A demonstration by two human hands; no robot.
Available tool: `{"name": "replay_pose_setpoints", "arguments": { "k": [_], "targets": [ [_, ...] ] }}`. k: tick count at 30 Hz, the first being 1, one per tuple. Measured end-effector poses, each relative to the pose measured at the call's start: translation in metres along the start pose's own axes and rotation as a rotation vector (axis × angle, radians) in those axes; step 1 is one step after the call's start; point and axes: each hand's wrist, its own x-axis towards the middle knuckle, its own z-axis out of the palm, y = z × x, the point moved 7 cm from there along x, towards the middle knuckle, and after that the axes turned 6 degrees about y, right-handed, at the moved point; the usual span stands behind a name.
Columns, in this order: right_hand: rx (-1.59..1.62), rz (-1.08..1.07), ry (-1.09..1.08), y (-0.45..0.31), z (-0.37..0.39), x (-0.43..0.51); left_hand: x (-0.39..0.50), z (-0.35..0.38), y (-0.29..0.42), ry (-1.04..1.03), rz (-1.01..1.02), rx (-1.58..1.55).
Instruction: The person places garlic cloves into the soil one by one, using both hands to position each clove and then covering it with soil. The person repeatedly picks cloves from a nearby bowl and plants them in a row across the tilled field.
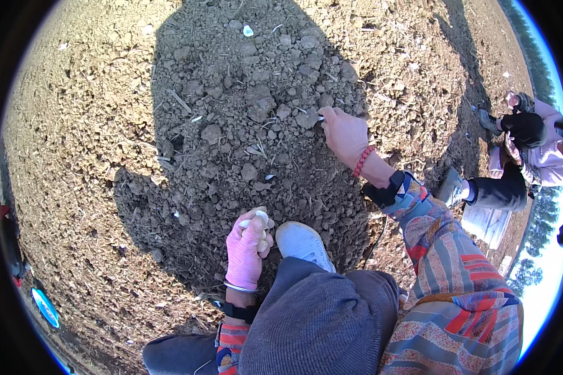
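My left hand (245, 255) is curled around several pale garlic cloves (261, 217), just left of my light shoe. Farther forward and to the right, my right hand (347, 135) reaches down to the loose soil. Its thumb and finger pinch a small white piece (321, 118), apparently a clove, beside a clod; the fingers hide most of it. In my shadow a whitish clove (270, 177) lies on the soil between my hands. Another white clove (248, 31) rests farther ahead. A thin pale piece (196, 119) lies left of my right hand.
Crumbly brown soil (89, 140) with clods and dry straw spreads around me. My shoe (305, 243) stands by my left hand. At the right, another person (544, 140) bends low near a pale flat-sided object (487, 225). A blue oval object (45, 307) lies far left.
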Motion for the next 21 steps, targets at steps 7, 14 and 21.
{"name": "replay_pose_setpoints", "arguments": {
  "k": [7,14,21],
  "targets": [
    [0.946,-0.563,-0.580,-0.126,-0.007,-0.078,0.004,-0.001,-0.007,-0.046,0.008,0.036],
    [0.872,-0.446,-0.568,-0.120,-0.004,-0.083,0.006,0.002,-0.012,-0.026,-0.019,0.043],
    [0.648,-0.075,0.024,-0.043,-0.023,0.033,0.007,0.008,-0.007,0.022,-0.022,-0.043]
  ]
}}
